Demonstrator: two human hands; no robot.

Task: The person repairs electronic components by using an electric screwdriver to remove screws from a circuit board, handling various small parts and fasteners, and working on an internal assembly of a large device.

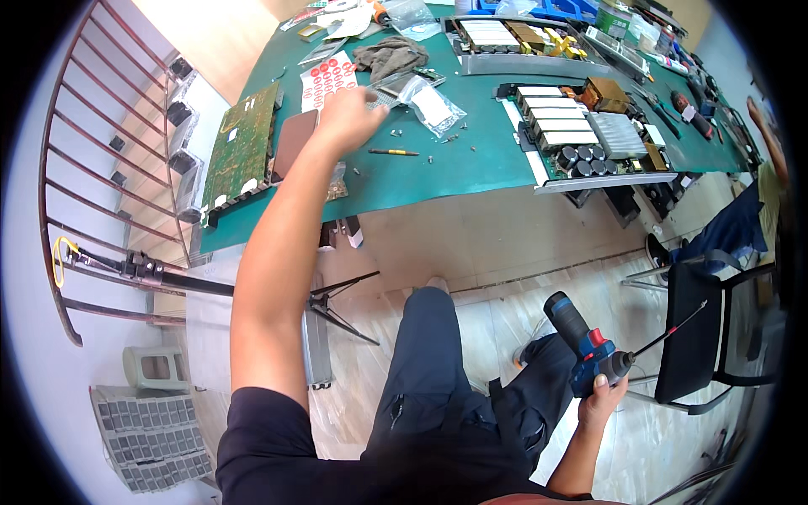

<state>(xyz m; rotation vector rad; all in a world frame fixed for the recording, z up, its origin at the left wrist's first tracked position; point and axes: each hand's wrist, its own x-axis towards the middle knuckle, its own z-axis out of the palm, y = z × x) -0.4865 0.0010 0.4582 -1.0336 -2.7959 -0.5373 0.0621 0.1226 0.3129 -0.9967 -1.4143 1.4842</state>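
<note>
My left arm stretches out over the green-topped table, and my left hand (347, 119) hovers by a sheet of red round stickers (318, 87) and a clear plastic bag (432, 106). Its fingers look curled in, but whatever may be between them is hidden. Low at the right, beside my leg, my right hand (599, 399) grips a blue and black cordless drill (596, 362) near its chuck. A long thin bit (671, 331) sticks out of the drill toward the upper right. Several small screws (396, 133) lie scattered near a yellow and black pen-like tool (394, 152).
A green circuit board (240, 147) stands on the table's left, beside a brown flat case (295, 145). Two open electronic units (581, 135) fill the right side. A grey rag (391, 57) lies farther back. A black chair (690, 345) and another person's leg (715, 231) are at right.
</note>
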